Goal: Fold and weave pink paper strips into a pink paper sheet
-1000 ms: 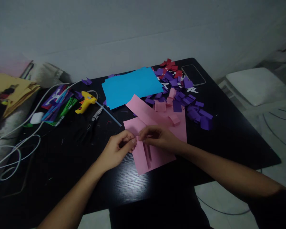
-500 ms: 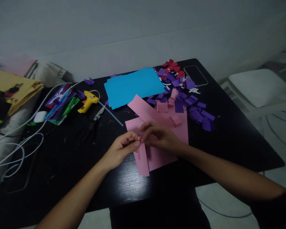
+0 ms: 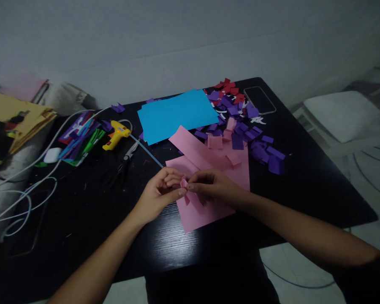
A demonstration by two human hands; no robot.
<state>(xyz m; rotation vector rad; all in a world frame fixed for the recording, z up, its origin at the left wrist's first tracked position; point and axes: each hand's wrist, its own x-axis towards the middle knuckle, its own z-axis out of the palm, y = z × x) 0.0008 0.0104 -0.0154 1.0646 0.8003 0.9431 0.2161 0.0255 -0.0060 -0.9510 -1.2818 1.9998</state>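
Between my two hands is a pink paper strip (image 3: 184,183), bunched into small folds at the fingertips. My left hand (image 3: 160,193) pinches it from the left with thumb and fingers. From the right, my right hand (image 3: 213,185) closes its fingertips on the same strip, and part of the strip is hidden there. Both hands are just above a pink paper sheet (image 3: 193,217) on the black table. A wider pink strip (image 3: 188,143) lies slantwise across that sheet, beyond my right hand. Small folded pink pieces (image 3: 215,142) rest at the sheet's far end.
Blue sheets (image 3: 177,116) lie at the back, beside a heap of purple pieces (image 3: 256,139), red scraps (image 3: 229,88) and a phone (image 3: 260,100). On the left are a yellow glue gun (image 3: 116,134), scissors (image 3: 131,150), pliers (image 3: 122,173) and white cables (image 3: 28,192).
The long strip that hung down over the sheet's near edge has been folded up into the fingers. My right hand has dropped slightly, and its fingers have closed in.
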